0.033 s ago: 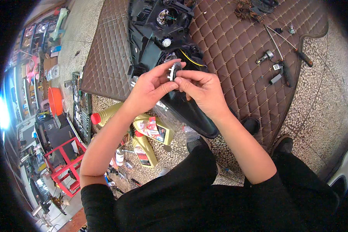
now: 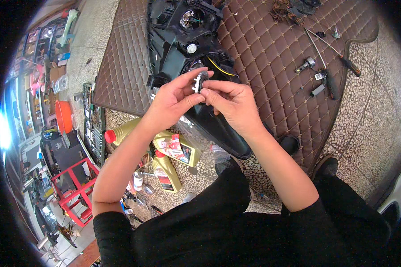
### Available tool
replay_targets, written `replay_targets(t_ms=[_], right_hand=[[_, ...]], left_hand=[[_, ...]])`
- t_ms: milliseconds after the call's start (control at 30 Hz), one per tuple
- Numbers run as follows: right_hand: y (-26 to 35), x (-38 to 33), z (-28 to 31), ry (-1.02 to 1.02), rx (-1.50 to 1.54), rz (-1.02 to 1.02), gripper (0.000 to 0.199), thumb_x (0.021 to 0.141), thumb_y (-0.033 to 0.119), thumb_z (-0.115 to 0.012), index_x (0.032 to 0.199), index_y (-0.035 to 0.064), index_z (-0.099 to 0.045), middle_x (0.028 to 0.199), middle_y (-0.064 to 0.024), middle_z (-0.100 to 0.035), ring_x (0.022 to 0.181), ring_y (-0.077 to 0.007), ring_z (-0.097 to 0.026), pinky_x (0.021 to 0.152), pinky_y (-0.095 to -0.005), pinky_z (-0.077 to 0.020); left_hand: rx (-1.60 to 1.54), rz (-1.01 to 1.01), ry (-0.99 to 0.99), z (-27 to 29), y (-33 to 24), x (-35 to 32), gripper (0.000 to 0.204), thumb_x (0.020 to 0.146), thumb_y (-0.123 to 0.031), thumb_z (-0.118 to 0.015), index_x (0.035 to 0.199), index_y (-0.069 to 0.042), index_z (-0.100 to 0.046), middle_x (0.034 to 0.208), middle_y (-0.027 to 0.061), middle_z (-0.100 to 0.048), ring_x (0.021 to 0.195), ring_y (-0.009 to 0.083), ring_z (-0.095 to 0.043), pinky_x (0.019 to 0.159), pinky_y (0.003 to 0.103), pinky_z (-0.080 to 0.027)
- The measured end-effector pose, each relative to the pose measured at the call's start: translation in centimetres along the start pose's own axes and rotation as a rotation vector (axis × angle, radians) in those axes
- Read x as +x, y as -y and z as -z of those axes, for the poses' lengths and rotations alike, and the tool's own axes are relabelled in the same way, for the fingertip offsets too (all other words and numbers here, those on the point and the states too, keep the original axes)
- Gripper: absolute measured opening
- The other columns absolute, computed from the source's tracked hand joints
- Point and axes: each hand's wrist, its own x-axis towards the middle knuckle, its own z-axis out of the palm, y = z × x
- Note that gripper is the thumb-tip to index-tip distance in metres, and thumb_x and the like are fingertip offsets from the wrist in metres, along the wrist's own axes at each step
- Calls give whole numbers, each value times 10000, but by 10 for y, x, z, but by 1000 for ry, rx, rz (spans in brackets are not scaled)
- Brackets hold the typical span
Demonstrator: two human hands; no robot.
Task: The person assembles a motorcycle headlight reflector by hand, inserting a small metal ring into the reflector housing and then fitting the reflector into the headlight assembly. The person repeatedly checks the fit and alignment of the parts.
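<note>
holding a small round black-and-white bulb holder (image 2: 199,81) between both hands, right above the rear of the black headlamp housing (image 2: 182,49), which lies on the brown quilted mat (image 2: 272,49). left hand (image 2: 173,100) has thumb and fingers closed on the part's left side and lower edge; right hand (image 2: 234,102) pinches its right side with fingertips (image 2: 208,89) together on it. both grips clamped on the part, hands touching each other around it. the part sits just above the housing, whether it touches it i cannot tell. a yellow wire (image 2: 220,69) runs out of the housing just right of the part. well right of the housing, on the same mat: two long screwdrivers (image 2: 329,49), a small bulb with a metal base (image 2: 305,65) and a few small black bits beside them. below-left of the housing, off the mat on the pebbled floor (image 2: 365,129): gold oil bottles (image 2: 169,155), one with a red cap. further left of the housing, a dark socket tray (image 2: 91,124), an orange bucket (image 2: 63,116) and a red metal frame (image 2: 78,187). below the housing, the person's dark shoes (image 2: 289,143) at the mat edge.
</note>
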Motion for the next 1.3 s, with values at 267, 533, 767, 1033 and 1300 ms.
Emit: replay_targets(t_ms=[267, 533, 767, 1033, 1300], right_hand=[[-2, -1, -9, -53, -85, 89, 203, 953, 104, -746, 1112, -21, -759, 832, -2, -721, 683, -34, -589, 592, -216, -479], [-5, 2, -8, -52, -60, 65, 190, 946, 86, -747, 1099, -27, -756, 807, -1, -715, 677, -37, -607, 579, -214, -488], [1, 1, -8, -38, 22, -9, 207, 972, 113, -722, 1127, -22, -749, 842, -19, -721, 658, -50, -609, 570, -219, -503], [-2, 6, -9, -42, -4, 18, 212, 979, 118, -713, 1131, -24, -747, 848, -25, -724, 646, -57, -609, 577, -220, -509], [-17, 10, -15, -100, 25, 12, 191, 977, 103, -706, 1109, -28, -751, 822, -26, -720, 646, -57, -611, 578, -224, -513]], left_hand=[[9, -37, -3, 5, 6, -3, 581, 1006, 62, -580, 1552, -11, -395, 1487, 106, -540, 1239, 158, -596, 1066, 322, -496], [22, -2, -12, 5, 5, -2, 579, 1011, 29, -591, 1554, -16, -396, 1504, 106, -536, 1256, 159, -593, 1081, 328, -486], [38, 6, -3, 3, 3, -2, 605, 1002, -14, -622, 1559, -1, -383, 1538, 119, -518, 1286, 173, -584, 1091, 345, -476], [7, -3, -2, 5, 6, -1, 602, 1002, -7, -618, 1556, -1, -384, 1547, 124, -503, 1280, 182, -590, 1088, 351, -482], [-6, 40, -68, 7, 17, -1, 567, 1016, -1, -599, 1544, 9, -392, 1490, 129, -541, 1241, 185, -612, 1073, 351, -507]])
